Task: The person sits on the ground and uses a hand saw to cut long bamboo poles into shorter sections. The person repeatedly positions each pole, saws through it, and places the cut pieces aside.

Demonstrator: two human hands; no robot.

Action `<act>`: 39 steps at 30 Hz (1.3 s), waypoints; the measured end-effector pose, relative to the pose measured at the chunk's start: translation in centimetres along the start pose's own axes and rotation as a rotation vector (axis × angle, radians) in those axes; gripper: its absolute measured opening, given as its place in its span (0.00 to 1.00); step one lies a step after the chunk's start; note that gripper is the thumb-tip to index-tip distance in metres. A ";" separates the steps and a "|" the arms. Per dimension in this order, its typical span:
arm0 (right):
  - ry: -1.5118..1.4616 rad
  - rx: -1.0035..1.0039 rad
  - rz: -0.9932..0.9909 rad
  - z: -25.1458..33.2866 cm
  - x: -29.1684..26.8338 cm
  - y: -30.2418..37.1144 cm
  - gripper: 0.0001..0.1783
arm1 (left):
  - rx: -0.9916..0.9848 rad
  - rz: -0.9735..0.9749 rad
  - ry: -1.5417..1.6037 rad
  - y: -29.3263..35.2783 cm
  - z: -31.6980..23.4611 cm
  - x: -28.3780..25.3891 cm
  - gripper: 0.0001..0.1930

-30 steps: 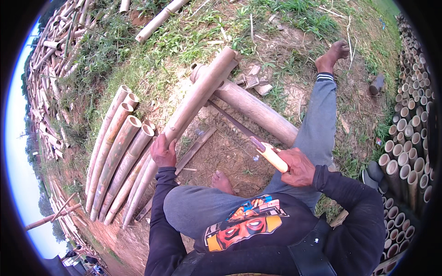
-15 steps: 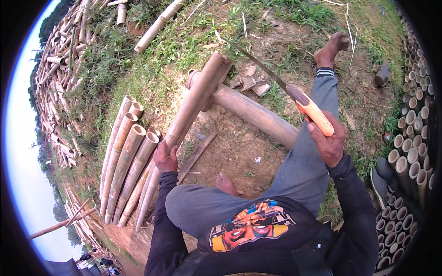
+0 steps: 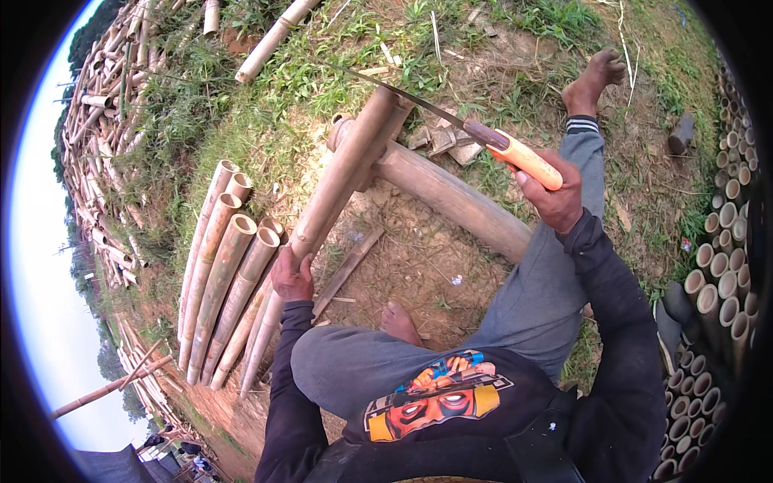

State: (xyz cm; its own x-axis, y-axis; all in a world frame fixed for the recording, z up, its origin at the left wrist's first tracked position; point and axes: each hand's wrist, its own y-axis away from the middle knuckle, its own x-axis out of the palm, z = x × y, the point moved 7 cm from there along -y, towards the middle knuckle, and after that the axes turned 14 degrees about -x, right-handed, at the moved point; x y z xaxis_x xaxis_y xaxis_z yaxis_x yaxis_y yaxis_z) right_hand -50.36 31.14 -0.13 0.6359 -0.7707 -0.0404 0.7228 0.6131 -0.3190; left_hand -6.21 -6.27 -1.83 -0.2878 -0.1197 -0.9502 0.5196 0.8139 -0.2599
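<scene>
1. The bamboo pole (image 3: 338,185) lies just to the 11 o'clock side of the view's centre, slanting from 7 up to 1 o'clock; its lower end is hard to tell from the poles beside it.
2. The left hand (image 3: 292,275), between 8 and 9 o'clock, is clamped on this pole, well below its upper end.
3. The saw (image 3: 475,131) reaches from 2 o'clock over to 11, its thin dark blade pointing toward 10 and crossing at the pole's upper end; whether blade and bamboo touch, I cannot tell.
4. The right hand (image 3: 555,193), between 2 and 3 o'clock, is closed firmly round the saw's orange handle (image 3: 527,159).
5. Beneath the pole, a thick log (image 3: 451,197) runs from 11 toward 4 o'clock, its near end meeting the right leg (image 3: 539,282).
6. Wood chunks (image 3: 451,145) lie at 1 o'clock, just beside the log; a narrow wooden strip (image 3: 350,270) lies on the bare soil near 8.
7. A row of cut poles (image 3: 225,274) lies side by side near 9 o'clock, hollow ends toward 12.
8. Farther out, a loose pole (image 3: 278,40) lies at 11 on the grass, a big bamboo heap (image 3: 97,145) spreads at 10, and stacked bamboo (image 3: 725,282) shows round ends from 3 to 4.
</scene>
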 end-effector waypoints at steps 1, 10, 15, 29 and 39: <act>0.028 -0.107 0.001 0.7 -0.4 -0.3 0.13 | -0.004 -0.001 0.000 0.0 0.1 0.0 0.30; 0.133 -0.165 0.107 0.0 0.2 -2.2 0.09 | 0.000 -0.009 0.001 0.2 0.2 0.0 0.30; 0.078 -0.209 0.095 0.3 0.6 -2.3 0.08 | -0.001 -0.005 -0.007 0.3 0.0 -0.1 0.30; 0.169 -0.202 0.042 -1.4 3.2 -3.5 0.09 | -0.228 0.274 -0.047 12.1 4.2 -1.3 0.35; 0.193 -0.158 0.040 -0.4 4.2 -2.9 0.13 | 0.046 0.032 -0.239 4.3 -1.0 0.1 0.57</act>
State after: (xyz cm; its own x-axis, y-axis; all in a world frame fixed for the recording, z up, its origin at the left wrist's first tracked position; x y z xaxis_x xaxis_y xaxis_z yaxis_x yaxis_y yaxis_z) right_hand -49.89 26.09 0.20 0.5887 -0.7745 -0.2313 0.6372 0.6208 -0.4567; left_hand -4.84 -2.25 -2.90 -0.0746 -0.2302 -0.9703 0.5631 0.7933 -0.2315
